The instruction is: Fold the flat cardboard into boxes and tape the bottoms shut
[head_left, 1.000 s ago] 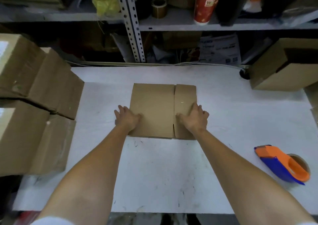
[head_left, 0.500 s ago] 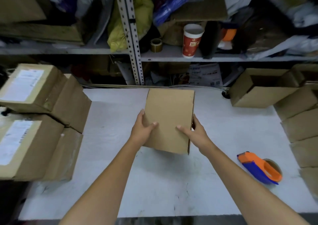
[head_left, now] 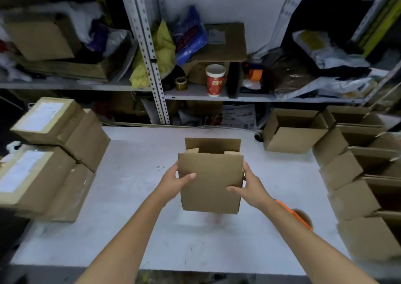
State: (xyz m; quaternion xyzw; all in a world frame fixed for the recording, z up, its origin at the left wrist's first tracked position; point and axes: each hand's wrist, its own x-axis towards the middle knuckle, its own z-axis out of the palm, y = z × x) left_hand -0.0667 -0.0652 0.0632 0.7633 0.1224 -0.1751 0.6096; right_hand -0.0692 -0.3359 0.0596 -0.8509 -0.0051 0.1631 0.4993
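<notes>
No legible text: red cup (head_left: 214,80) logo, box labels (head_left: 44,116), printed sheet (head_left: 238,115) all blurred.

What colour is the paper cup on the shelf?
The tall paper cup is red with a white rim; head view.

Matt brown cardboard box (head_left: 211,183); smooth white table (head_left: 130,207), scuffed; tape dispenser (head_left: 291,215) seemingly plastic.

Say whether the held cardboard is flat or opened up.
Opened: the box gapes at top, flaps up; left hand and right hand grip its sides.
</notes>
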